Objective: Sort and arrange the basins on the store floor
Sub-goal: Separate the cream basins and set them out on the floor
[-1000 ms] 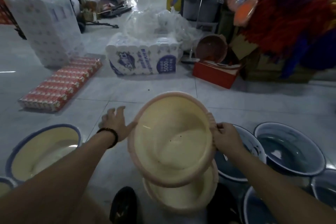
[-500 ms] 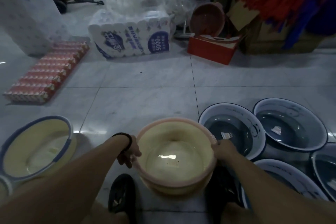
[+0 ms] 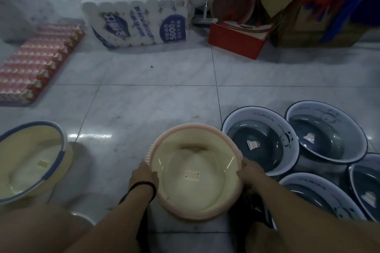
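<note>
Head view shows one cream basin with pink rim (image 3: 195, 172) on the tiled floor (image 3: 144, 98), left hand (image 3: 144, 174) and right hand (image 3: 249, 172) each gripping its rim on opposite sides. Right of it lie four blue-rimmed basins (image 3: 261, 139); one reads "PANDA". One cream basin with blue rim (image 3: 30, 162) sits left. One tissue pack (image 3: 139, 20) reads "5000"

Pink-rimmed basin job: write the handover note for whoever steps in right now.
Left hand grips the left rim of the pink-rimmed basin; right hand grips its right rim. The basin is upright, low over the floor; whether it has touched down cannot be told.
Grey panda basins are grouped to the right; a blue-rimmed cream basin sits on the left.
Done: those groups are laid out.
Left: probably release this basin, then place any others.
</note>
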`<state>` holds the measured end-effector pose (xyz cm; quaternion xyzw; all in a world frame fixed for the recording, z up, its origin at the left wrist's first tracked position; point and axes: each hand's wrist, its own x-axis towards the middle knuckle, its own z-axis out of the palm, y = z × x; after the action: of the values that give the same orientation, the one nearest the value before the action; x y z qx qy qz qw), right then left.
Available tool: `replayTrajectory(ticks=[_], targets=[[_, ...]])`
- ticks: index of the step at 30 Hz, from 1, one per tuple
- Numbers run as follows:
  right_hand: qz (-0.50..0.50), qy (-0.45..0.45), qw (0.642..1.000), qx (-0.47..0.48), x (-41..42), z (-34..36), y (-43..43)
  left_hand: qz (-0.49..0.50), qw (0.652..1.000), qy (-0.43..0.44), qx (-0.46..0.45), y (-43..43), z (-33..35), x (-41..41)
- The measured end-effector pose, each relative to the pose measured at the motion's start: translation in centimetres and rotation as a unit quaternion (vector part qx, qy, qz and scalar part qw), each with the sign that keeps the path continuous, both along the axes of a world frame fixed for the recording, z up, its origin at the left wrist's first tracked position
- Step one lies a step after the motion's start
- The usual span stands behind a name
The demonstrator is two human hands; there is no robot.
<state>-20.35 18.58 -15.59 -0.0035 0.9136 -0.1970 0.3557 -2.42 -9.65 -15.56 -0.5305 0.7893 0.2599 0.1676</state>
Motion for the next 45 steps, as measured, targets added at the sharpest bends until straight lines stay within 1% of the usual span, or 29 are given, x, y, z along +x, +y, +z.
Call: replayTrajectory(ticks=[2,5,8,13,15,17,18,19,21,22,23,25,26,28,29,30,31,32,33,35,36,40,43,45], targets=[[-0.001,-0.001,1.000,0.010,0.2,-0.9,0.0,-0.007,1.000,-0.002,-0.001,0.1,-0.6,0.1],[0.007,-0.017,0.999,0.031,0.4,-2.7,0.1,-0.010,0.999,-0.036,0.029,-0.6,-1.9,0.3],[0.008,-0.031,0.999,0.044,0.1,-4.2,0.2,0.037,0.996,-0.041,0.066,-1.3,-2.9,0.7],[0.017,-0.030,0.998,0.057,0.0,-3.0,-1.0,0.040,0.992,-0.046,0.109,-1.7,-2.1,0.5],[-0.019,-0.041,0.998,0.037,0.3,-2.8,-1.3,0.006,0.989,-0.070,0.127,-1.9,-1.0,0.5],[-0.049,-0.051,0.997,0.001,0.0,-4.3,-1.3,-0.088,0.980,-0.130,0.127,-2.5,1.0,0.7],[-0.055,-0.057,0.997,-0.016,-1.0,-7.8,-0.7,-0.136,0.969,-0.161,0.126,-3.0,2.6,0.7],[-0.051,-0.059,0.996,-0.035,-1.0,-8.6,-1.3,-0.170,0.958,-0.191,0.133,-3.9,4.6,0.7],[-0.060,-0.072,0.992,-0.080,-0.5,-9.6,-3.1,-0.175,0.945,-0.219,0.169,-7.0,8.8,0.8],[-0.084,-0.070,0.988,-0.105,0.9,-7.8,-4.8,-0.152,0.949,-0.207,0.181,-9.1,11.0,1.0],[-0.107,-0.073,0.986,-0.110,2.1,-6.0,-6.2,-0.118,0.959,-0.179,0.183,-11.5,13.1,1.3],[-0.119,-0.050,0.987,-0.091,4.3,-3.0,-9.3,-0.055,0.984,-0.089,0.144,-16.3,16.9,3.3],[-0.100,-0.019,0.994,-0.045,5.1,-2.0,-10.9,-0.044,0.992,-0.053,0.105,-18.4,18.4,4.8],[-0.016,0.056,0.997,0.058,7.4,0.4,-14.2,-0.055,0.998,-0.002,-0.002,-21.7,19.7,8.3],[0.035,0.109,0.992,0.061,9.2,2.2,-16.0,-0.062,0.997,0.021,-0.052,-23.0,19.3,10.1],[0.084,0.157,0.984,0.024,10.7,3.1,-17.8,-0.058,0.994,0.038,-0.081,-23.9,18.6,11.8],[0.134,0.182,0.974,-0.033,12.2,3.8,-19.6,-0.046,0.993,0.050,-0.092,-24.7,17.4,13.3],[0.172,0.169,0.966,-0.096,13.6,4.6,-21.4,-0.028,0.994,0.047,-0.089,-25.3,15.9,14.7],[0.203,0.124,0.959,-0.155,14.9,4.9,-23.1,-0.016,0.996,0.034,-0.083,-26.1,13.8,16.0],[0.237,0.023,0.947,-0.216,17.6,5.3,-26.2,0.003,0.998,-0.015,-0.066,-27.3,9.2,18.1],[0.241,-0.012,0.943,-0.229,18.8,5.2,-27.5,0.009,0.997,-0.041,-0.065,-27.8,7.0,18.9],[0.242,-0.130,0.936,-0.220,22.9,3.3,-31.1,0.030,0.991,-0.108,-0.075,-31.0,-2.0,21.5],[0.249,-0.144,0.935,-0.207,23.3,1.8,-32.0,0.000,0.991,-0.112,-0.068,-31.3,-5.1,21.5],[0.228,-0.134,0.942,-0.204,23.2,0.9,-32.2,-0.022,0.987,-0.117,-0.111,-30.7,-6.3,21.2]])
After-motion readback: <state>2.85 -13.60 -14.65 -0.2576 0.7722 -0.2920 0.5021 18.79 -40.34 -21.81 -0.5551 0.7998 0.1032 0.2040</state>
